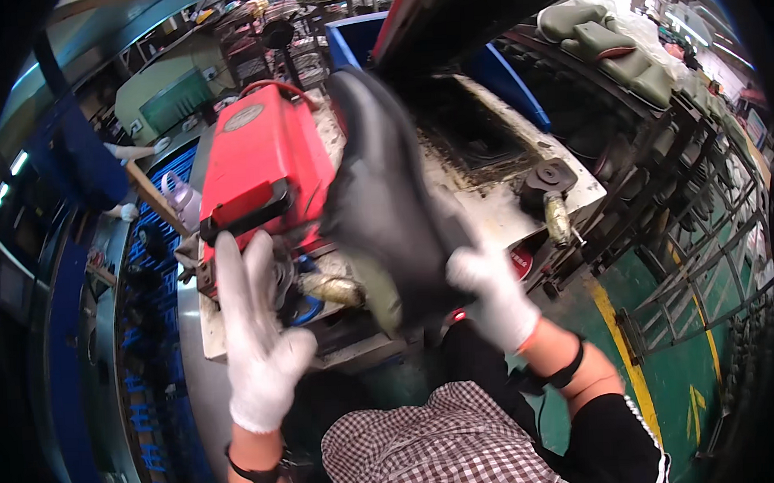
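A black shoe [380, 181], smeared by motion, is held up in front of me with an olive-green part showing at its lower end. My right hand [497, 297], in a white glove, grips the shoe's lower right side; its fingertips are partly hidden behind it. My left hand [264, 342], gloved too, has its fingers stretched out and thumb apart, with nothing in it. Its fingertips come up to the black handle [252, 211] on the red lid [262, 148] of a machine; whether they touch it I cannot tell.
Right of the shoe, a dark lid [459, 22] stands raised over a black-lined opening [468, 130] in the white machine top. Metal racks [691, 289] line the right, with olive-green shapes [607, 46] above. At left, another person's white-gloved hand [141, 150] shows beside a blue conveyor [145, 338].
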`<state>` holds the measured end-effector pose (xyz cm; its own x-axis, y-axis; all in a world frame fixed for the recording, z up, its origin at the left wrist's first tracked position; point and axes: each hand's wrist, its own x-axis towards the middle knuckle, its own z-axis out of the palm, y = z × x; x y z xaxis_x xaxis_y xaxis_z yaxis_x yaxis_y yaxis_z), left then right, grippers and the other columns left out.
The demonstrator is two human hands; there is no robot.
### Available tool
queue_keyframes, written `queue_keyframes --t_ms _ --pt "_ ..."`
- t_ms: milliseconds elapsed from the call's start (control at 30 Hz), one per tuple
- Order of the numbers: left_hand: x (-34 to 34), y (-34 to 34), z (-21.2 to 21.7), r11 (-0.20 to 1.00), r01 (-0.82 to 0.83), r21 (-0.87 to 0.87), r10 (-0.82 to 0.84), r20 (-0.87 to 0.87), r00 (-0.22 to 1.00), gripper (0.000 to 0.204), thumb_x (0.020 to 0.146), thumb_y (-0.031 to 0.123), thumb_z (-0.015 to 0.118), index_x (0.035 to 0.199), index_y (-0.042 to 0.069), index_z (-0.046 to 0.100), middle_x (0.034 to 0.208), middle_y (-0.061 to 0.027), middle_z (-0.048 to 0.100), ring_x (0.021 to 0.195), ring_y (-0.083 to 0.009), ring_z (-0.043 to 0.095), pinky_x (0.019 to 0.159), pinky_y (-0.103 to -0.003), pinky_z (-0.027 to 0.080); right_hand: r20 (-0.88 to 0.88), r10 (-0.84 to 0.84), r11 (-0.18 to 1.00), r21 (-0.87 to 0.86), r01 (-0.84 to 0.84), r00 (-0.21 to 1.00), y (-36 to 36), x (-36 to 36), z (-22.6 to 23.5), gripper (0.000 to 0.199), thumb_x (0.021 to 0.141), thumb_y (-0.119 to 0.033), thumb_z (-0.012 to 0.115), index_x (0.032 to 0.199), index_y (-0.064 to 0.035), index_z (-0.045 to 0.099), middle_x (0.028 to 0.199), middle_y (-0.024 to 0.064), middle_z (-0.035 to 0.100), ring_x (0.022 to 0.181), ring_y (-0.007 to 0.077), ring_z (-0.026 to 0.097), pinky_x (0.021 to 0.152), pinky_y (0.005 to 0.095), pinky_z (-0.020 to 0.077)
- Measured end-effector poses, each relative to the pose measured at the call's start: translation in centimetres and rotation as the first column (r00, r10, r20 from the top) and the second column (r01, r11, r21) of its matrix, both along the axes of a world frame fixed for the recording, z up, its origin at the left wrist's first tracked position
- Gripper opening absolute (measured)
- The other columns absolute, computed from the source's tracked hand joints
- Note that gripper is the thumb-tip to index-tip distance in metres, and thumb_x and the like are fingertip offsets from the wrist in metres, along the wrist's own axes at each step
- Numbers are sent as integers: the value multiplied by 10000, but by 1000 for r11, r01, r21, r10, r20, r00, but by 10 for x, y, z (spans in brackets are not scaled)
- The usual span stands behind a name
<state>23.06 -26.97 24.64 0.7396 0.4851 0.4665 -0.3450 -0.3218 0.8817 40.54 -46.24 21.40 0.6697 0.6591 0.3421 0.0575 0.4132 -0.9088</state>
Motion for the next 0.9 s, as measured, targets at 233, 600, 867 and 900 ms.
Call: queue_keyframes --t_ms 233,600,867,900 --pt "116 10 82 942 4 337 -18 37 999 942 863 235 720 1636 11 231 1616 -244 382 1514 -337 363 1230 -441 290 618 -285 621 -464 632 733 -28 213 71 749 838 -396 679 1479 -33 547 1433 269 557 1262 329 615 1109 360 450" --pt "305 0 163 602 -381 702 153 366 918 764 942 467 564 1532 -3 443 1523 -270 498 1448 -374 453 1202 -401 337 750 266 239 -660 712 606 12 320 30 921 756 -580 768 1462 -28 552 1423 357 498 1323 475 539 1114 459 464" --pt "398 19 258 208 -262 943 306 192 933 363 998 223 456 1105 -13 710 1056 -279 715 1055 -384 699 928 -447 531 724 262 231 -689 687 639 14 310 30 973 754 -616 768 1489 -27 520 1460 377 460 1345 490 520 1133 474 445" --pt "403 17 251 54 -325 944 261 301 917 355 992 197 448 999 -14 733 974 -266 726 964 -390 718 872 -459 543 720 260 221 -693 686 644 6 312 29 973 754 -616 768 1489 -27 520 1460 377 460 1345 490 520 1133 474 445"
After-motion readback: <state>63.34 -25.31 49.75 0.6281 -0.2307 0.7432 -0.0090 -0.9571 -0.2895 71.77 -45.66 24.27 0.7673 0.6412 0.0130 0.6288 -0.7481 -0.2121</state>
